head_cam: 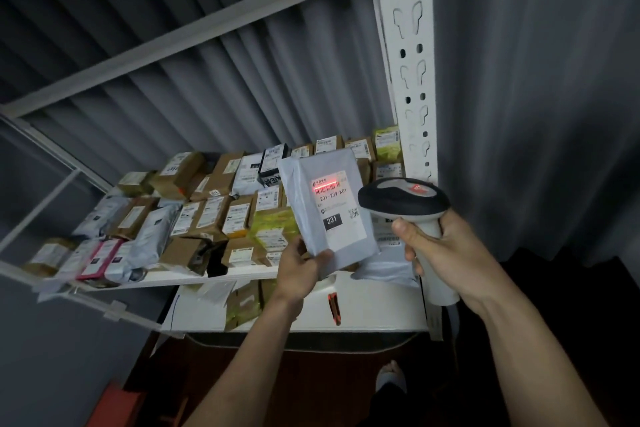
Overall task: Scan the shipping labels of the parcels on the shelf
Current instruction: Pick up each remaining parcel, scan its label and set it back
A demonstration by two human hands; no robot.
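My left hand (300, 270) grips the bottom edge of a white plastic-wrapped parcel (304, 180) and holds it upright above the shelf's front. Its shipping label (337, 206) faces me, reading 231-239-K01, and a red scan line glows across the barcode near the label's top. My right hand (446, 250) grips the handle of a grey and black barcode scanner (403, 198), whose head points left at the label from close by. Behind the parcel, the white shelf board (180, 277) carries several rows of labelled cardboard and bag parcels (194, 208).
A white perforated shelf upright (412, 55) rises on the right, just behind the scanner. A lower shelf (363, 308) holds a few packets and shows a red light patch. Grey curtains hang behind and to the right. A foot (391, 378) shows on the dark floor.
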